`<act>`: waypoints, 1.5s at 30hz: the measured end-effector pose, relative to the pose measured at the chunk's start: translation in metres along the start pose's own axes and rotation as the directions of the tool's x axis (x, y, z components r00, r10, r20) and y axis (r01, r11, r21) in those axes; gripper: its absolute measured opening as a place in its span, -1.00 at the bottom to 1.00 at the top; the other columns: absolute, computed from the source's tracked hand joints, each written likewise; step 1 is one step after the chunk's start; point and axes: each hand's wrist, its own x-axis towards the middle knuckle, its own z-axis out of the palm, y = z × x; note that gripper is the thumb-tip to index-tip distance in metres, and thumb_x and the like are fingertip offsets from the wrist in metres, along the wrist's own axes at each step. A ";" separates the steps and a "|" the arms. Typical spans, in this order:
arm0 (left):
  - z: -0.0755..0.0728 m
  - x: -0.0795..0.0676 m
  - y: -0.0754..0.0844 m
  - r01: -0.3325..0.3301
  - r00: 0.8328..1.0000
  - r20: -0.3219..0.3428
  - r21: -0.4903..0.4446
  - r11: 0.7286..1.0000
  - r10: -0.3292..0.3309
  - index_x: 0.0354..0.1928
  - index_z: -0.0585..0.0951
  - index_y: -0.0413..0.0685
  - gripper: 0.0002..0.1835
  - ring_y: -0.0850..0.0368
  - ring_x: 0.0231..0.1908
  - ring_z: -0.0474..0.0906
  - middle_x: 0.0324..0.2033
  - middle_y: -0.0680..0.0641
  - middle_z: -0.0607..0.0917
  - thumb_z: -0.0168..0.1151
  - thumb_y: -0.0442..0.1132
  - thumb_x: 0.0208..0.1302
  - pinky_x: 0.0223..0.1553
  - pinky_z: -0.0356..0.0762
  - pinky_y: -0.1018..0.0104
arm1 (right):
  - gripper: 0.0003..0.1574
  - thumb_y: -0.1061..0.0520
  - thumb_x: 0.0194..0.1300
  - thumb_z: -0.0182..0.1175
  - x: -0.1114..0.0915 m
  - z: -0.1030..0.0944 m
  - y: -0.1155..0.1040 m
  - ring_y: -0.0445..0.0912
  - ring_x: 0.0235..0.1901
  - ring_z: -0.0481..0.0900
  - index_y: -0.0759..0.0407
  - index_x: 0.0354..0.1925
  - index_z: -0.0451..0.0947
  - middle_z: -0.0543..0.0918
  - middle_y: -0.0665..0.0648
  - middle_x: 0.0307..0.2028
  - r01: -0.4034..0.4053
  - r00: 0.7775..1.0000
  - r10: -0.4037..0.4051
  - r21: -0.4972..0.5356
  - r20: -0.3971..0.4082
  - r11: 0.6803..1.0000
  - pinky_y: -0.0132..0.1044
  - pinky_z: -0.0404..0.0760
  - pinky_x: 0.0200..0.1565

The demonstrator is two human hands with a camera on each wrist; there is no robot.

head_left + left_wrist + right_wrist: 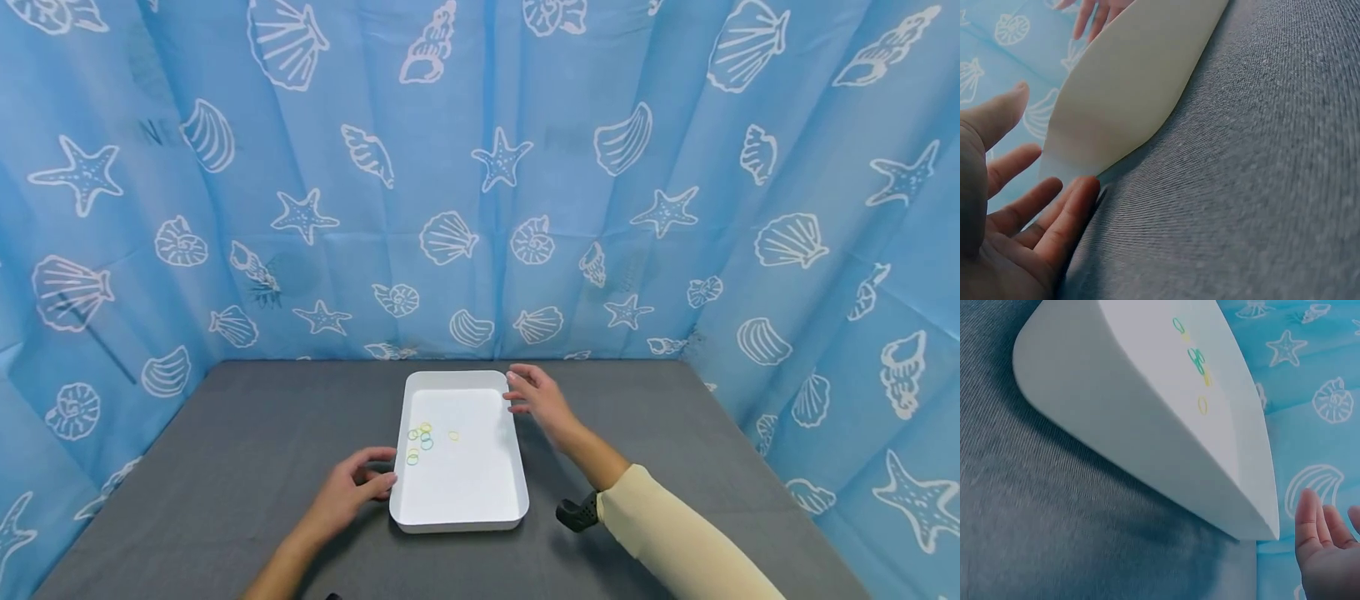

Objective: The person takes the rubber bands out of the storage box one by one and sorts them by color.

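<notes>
A white rectangular tray (pixel 465 496) lies on a grey cloth. On its floor, towards the left side, are several thin yellow and green rings (pixel 427 442) that look like small rubber bands; a single yellow ring (pixel 453 436) lies nearer the middle. My left hand (pixel 347 487) is at the tray's left wall, and in the left wrist view its loosely bent fingers (pixel 1069 219) reach the wall's lower edge without curling round it. By the far right corner is my right hand (pixel 546 408), fingers extended; whether they touch the rim I cannot tell.
The grey cloth (pixel 300 417) covers the table around the tray. Behind and at both sides hangs a blue curtain (pixel 495 275) with white shell and starfish prints. A black strap-like device (pixel 577 515) sits at the right wrist, below a cream sleeve (pixel 667 533).
</notes>
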 end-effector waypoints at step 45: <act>-0.005 0.019 -0.003 0.191 0.976 0.118 -0.071 0.979 -0.182 0.15 0.50 -0.30 -0.52 0.00 -0.16 0.62 0.05 -0.25 0.53 0.35 -0.28 0.23 -0.14 0.60 0.15 | -0.68 0.27 0.31 0.21 0.038 0.071 0.018 0.06 -0.30 0.65 0.40 0.02 0.53 0.67 0.22 -0.28 -0.060 0.970 0.145 -0.389 0.194 0.919 -0.17 0.63 -0.24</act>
